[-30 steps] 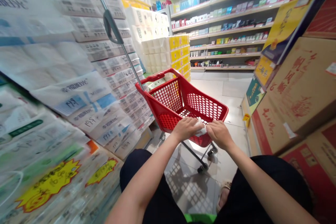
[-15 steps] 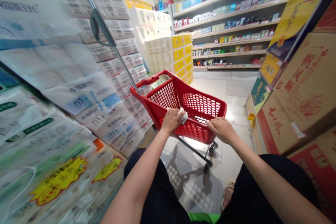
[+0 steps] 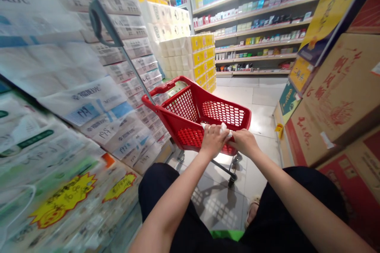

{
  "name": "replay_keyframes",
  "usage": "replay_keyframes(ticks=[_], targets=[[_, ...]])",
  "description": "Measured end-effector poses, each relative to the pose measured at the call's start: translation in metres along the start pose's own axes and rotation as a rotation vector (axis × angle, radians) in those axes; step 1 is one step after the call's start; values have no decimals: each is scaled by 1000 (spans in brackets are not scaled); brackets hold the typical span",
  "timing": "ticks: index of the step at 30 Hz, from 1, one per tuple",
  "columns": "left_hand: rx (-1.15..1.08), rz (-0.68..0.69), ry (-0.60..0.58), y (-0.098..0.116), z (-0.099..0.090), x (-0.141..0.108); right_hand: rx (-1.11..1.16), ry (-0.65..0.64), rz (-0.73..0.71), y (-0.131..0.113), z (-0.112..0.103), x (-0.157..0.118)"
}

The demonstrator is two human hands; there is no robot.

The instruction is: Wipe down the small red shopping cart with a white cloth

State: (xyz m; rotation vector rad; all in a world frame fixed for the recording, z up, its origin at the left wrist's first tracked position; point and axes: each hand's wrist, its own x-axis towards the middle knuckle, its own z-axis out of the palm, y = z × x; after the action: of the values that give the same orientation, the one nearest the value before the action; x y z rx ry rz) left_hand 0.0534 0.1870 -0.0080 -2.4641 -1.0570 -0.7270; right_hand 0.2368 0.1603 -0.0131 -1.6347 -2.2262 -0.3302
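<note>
A red plastic shopping cart (image 3: 190,137) with mesh sides stands in front of me on the tiled floor. My left hand (image 3: 213,140) lies over the cart's near rim, its fingers closed on a crumpled white wipe (image 3: 226,129) that pokes out on both sides. Close beside it, my right hand (image 3: 244,141) grips the same rim near the right corner, fingers curled over the edge. The two hands almost meet. The undersides of the fingers are hidden.
Stacked packs of tissue paper (image 3: 97,99) rise on the left, with a metal pole and grey handle (image 3: 102,23) before them. Cardboard boxes (image 3: 341,91) line the right. Shelves of small goods (image 3: 258,31) span the back. A green surface (image 3: 227,235) shows below my legs.
My left hand has slid right along the rim with the wipe, coming up beside my right hand. The view has shifted slightly, and the cart sits a little further left.
</note>
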Motion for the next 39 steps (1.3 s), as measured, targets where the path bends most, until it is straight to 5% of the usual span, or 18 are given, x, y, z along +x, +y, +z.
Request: replay_keyframes(ticks=[4,8,11,14,17,23,26,30,35,39], targets=[[-1,76,-16,10,4,3,94,113,-4,1,3,-3],[24,174,-79,-41,-7,1,114,220,-11,5,8,-7],[69,92,-69,-88,-17,-3,116,254,-33,11,13,-6],[92,22,-30,-108,-21,-6,87,236,-36,13,17,-5],[78,-42,15,-87,-14,-5,53,238,-27,11,20,-3],[0,-24,37,10,4,-2,111,288,-66,6,24,-4],[-1,50,16,19,3,-3,131,309,-104,10,24,-5],[17,211,-21,-33,-5,-7,73,333,-109,16,23,-6],[101,80,-43,-127,-24,-17,58,335,-105,22,26,-3],[158,-67,-12,-158,-37,-22,40,321,-93,22,27,-1]])
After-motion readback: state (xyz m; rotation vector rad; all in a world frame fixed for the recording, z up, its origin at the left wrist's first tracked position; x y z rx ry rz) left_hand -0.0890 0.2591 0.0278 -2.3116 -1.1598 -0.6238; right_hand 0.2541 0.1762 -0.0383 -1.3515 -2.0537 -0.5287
